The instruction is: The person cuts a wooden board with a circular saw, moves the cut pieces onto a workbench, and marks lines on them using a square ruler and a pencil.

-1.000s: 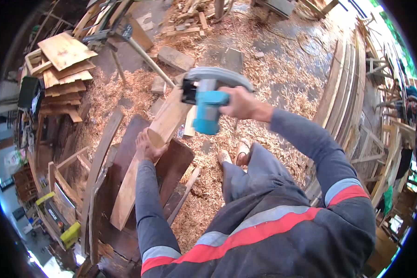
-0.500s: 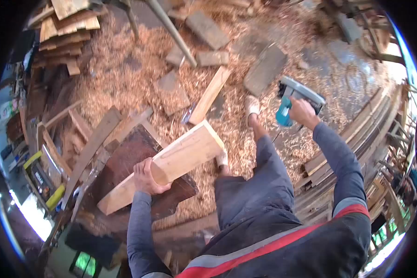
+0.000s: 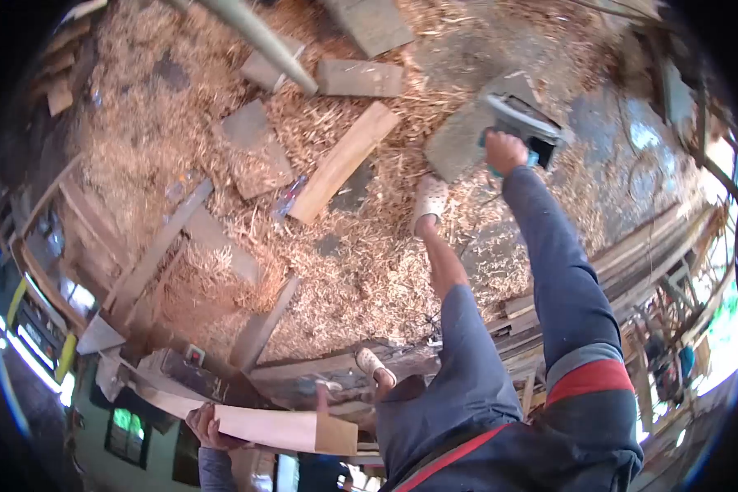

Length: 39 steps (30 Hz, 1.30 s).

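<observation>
My left hand [image 3: 207, 426], low at the left, is closed around a long pale wooden board [image 3: 258, 426], which is held roughly level with its squared end toward my legs. My right hand [image 3: 507, 152] grips the handle of a teal-and-grey handheld power tool [image 3: 526, 119] at the upper right. The tool has a flat grey metal base; its exact kind is hard to make out. It appears above a grey slab on the floor, and I cannot tell whether they touch.
Curly wood shavings [image 3: 344, 279] cover much of the floor. A loose plank [image 3: 344, 164] and several flat slabs [image 3: 361, 78] lie ahead. A slanting pole [image 3: 262, 41] comes in at the top. Long timbers [image 3: 631, 246] are stacked at the right. My shoe [image 3: 430, 201] stands near the middle.
My left hand has brought the board down and nearer my body, turning it closer to level and off the dark surface. The power tool has shifted slightly up and left. The view has shifted too.
</observation>
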Each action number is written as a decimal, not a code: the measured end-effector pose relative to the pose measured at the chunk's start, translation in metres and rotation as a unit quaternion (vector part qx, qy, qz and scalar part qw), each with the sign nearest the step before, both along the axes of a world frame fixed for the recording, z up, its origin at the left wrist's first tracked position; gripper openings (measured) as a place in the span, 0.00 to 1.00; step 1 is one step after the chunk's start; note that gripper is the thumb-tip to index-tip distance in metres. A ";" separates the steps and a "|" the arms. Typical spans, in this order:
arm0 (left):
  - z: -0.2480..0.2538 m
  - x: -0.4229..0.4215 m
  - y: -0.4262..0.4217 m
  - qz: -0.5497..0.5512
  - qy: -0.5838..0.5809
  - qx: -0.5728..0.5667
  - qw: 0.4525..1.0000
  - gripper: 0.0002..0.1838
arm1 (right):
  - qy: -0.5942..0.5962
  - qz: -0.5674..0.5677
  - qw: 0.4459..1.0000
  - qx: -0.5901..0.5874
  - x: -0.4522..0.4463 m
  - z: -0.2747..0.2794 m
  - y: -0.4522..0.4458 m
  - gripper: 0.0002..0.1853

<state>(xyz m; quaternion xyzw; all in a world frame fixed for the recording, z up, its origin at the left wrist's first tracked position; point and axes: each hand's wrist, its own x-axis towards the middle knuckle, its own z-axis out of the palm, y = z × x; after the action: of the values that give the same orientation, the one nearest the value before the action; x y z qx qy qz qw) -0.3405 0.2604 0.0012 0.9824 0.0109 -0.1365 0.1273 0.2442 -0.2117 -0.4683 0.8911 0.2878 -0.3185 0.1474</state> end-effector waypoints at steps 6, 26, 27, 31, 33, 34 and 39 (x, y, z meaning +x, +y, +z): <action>0.001 -0.004 -0.001 0.011 -0.035 -0.007 0.999 0.16 | -0.033 -0.076 0.993 -0.084 0.012 -0.108 -0.025 0.13; 0.026 -0.007 -0.019 0.047 0.004 -0.007 0.999 0.20 | 0.166 0.076 0.980 -0.077 -0.159 -0.145 0.127 0.52; 0.026 -0.007 -0.018 0.046 0.005 -0.008 0.999 0.20 | 0.234 -0.157 0.959 -0.011 -0.159 -0.123 0.176 0.61; 0.022 -0.004 -0.019 0.044 0.011 -0.011 0.999 0.20 | 0.157 -0.207 0.962 0.084 -0.160 -0.203 0.238 0.55; 0.023 -0.001 -0.019 0.046 0.014 -0.010 0.999 0.21 | 0.134 -0.171 0.974 0.055 -0.161 -0.250 0.247 0.52; 0.025 0.001 -0.019 0.046 0.014 -0.009 0.999 0.21 | 0.128 -0.154 0.979 0.034 -0.163 -0.269 0.249 0.50; 0.020 -0.004 -0.024 0.065 -0.003 -0.008 0.998 0.22 | 0.236 -0.336 0.908 0.083 -0.167 -0.269 0.238 0.51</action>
<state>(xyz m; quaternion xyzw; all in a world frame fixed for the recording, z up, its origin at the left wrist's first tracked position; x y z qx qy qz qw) -0.3443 0.2363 0.0215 0.9788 0.0734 -0.1255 0.1443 0.0775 0.0264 -0.7368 0.8428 0.0234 -0.5253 -0.1152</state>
